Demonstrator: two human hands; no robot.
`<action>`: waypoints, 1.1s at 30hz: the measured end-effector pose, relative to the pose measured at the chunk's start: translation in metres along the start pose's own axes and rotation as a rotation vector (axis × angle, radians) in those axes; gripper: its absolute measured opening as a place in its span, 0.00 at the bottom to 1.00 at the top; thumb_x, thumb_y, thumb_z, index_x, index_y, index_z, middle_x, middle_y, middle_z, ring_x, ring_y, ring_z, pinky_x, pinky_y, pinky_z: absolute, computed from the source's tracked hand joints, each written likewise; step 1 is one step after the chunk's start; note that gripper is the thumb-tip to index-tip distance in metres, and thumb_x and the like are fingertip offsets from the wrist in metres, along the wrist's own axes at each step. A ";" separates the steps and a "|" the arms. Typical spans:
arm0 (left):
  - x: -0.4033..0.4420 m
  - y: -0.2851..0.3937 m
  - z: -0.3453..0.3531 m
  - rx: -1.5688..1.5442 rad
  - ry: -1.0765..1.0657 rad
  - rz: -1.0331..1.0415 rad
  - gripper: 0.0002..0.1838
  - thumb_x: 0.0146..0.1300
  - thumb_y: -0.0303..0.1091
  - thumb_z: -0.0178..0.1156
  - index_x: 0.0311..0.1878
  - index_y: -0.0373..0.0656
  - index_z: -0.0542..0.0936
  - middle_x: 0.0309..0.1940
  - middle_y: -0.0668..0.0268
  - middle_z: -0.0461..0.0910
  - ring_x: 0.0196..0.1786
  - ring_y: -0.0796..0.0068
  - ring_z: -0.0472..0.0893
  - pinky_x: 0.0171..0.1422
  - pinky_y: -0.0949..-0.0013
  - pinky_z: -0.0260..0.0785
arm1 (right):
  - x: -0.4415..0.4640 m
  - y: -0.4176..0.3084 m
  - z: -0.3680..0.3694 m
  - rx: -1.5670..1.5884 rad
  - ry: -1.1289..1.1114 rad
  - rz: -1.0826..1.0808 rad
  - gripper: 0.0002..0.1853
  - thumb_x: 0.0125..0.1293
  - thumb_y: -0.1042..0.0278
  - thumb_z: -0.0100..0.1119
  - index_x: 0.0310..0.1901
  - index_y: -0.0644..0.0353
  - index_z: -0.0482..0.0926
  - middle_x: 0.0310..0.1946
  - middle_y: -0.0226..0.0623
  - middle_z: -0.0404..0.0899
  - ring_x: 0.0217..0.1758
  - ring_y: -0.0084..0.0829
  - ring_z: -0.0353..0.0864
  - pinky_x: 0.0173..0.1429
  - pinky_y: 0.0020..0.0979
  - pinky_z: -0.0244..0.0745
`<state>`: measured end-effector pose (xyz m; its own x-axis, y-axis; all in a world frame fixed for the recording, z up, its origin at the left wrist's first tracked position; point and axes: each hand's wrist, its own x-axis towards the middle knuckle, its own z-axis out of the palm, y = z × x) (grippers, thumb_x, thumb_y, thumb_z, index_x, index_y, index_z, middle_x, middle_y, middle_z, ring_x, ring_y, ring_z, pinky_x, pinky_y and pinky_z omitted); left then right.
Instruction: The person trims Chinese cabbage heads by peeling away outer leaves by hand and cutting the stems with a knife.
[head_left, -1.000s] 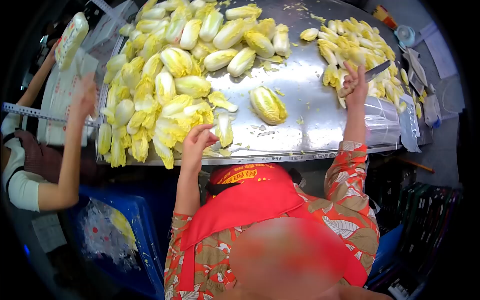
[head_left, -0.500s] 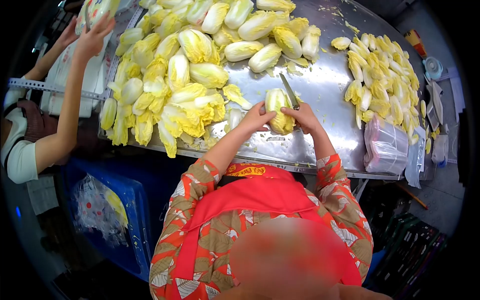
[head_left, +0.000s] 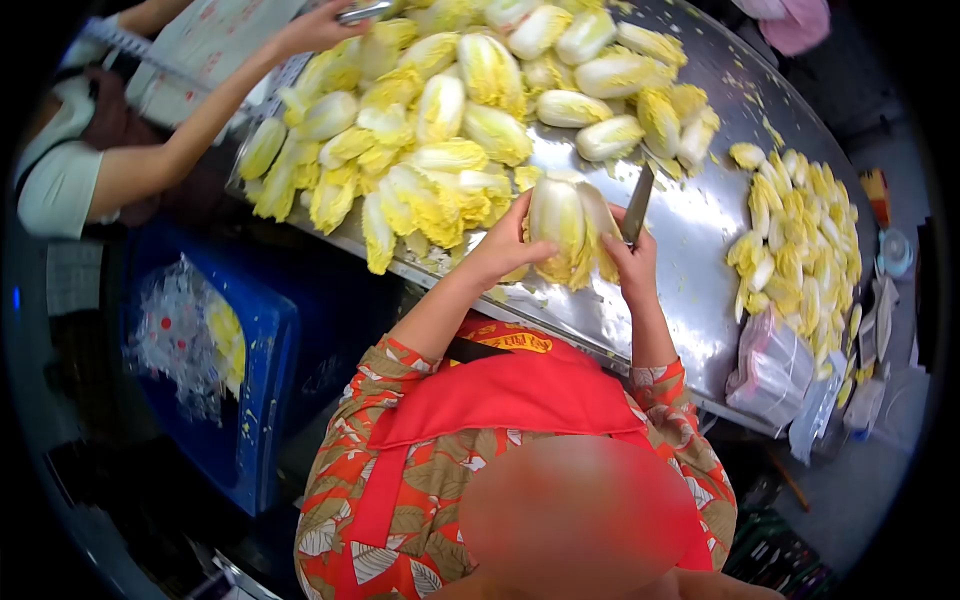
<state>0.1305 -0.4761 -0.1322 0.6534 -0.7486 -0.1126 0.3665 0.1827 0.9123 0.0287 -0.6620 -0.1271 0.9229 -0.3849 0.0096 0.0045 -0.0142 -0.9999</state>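
Mostly Steel, Crisp Leaf and Clear Plastic

Smooth and glossy, the steel worktop point(head_left: 690, 250) spreads furthest, its grey metal catching white glare and flecked with small leaf scraps. Along its near edge stands the person, in a flat red cloth apron point(head_left: 510, 395) over a leaf-printed shirt point(head_left: 415, 365). Toward the left side sits a hard blue plastic bin point(head_left: 265, 400) with a thick rim, stuffed with crumpled transparent film point(head_left: 165, 320) and some yellow leaf. A loose heap of napa cabbages point(head_left: 495, 75) covers the worktop's left part: plump ovals with slick white ribs and ruffled yellow edges. Reaching across that heap, a co-worker's bare arm point(head_left: 190, 150) ends in a hand closed around something shiny and metallic, too cropped to name. On the right lies a tighter pile of small, slim yellow cabbages point(head_left: 800, 220), and just beside it a wrinkled, glossy stack of plastic bags point(head_left: 770, 365).

Near the worktop's front edge, between those two piles, one barrel-shaped napa cabbage point(head_left: 555, 220) is held in both hands. The left hand point(head_left: 515, 245) grips its left side, thumb across the front. The right hand point(head_left: 632, 262) is closed on a knife point(head_left: 638, 205), the narrow flat blade angled away from the body, while its thumb presses a curved, pale outer leaf point(head_left: 600, 225) parted from the head.
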 end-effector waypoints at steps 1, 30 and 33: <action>-0.006 0.007 0.002 0.003 0.035 0.025 0.44 0.50 0.30 0.67 0.68 0.37 0.55 0.61 0.57 0.67 0.61 0.69 0.70 0.64 0.66 0.64 | -0.003 -0.013 0.006 0.003 -0.041 -0.012 0.24 0.56 0.70 0.59 0.56 0.67 0.74 0.49 0.38 0.79 0.52 0.28 0.77 0.57 0.29 0.69; -0.463 0.102 -0.118 -0.294 0.787 0.819 0.49 0.41 0.52 0.70 0.65 0.35 0.62 0.54 0.55 0.73 0.54 0.62 0.76 0.56 0.61 0.73 | -0.036 -0.154 0.472 -0.368 -1.094 -0.901 0.31 0.43 0.78 0.68 0.55 0.55 0.77 0.44 0.44 0.79 0.46 0.43 0.79 0.49 0.34 0.75; -0.488 0.102 -0.146 -0.364 0.797 0.847 0.50 0.43 0.56 0.69 0.65 0.35 0.62 0.54 0.54 0.73 0.53 0.62 0.77 0.55 0.62 0.74 | -0.058 -0.160 0.510 -0.496 -1.039 -0.900 0.37 0.45 0.70 0.73 0.61 0.55 0.71 0.50 0.45 0.75 0.53 0.42 0.76 0.55 0.37 0.72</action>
<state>-0.0541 0.0011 -0.0415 0.9523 0.2722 0.1379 -0.2928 0.6874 0.6647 0.1708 -0.1672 0.0265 0.5377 0.7480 0.3892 0.7860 -0.2777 -0.5523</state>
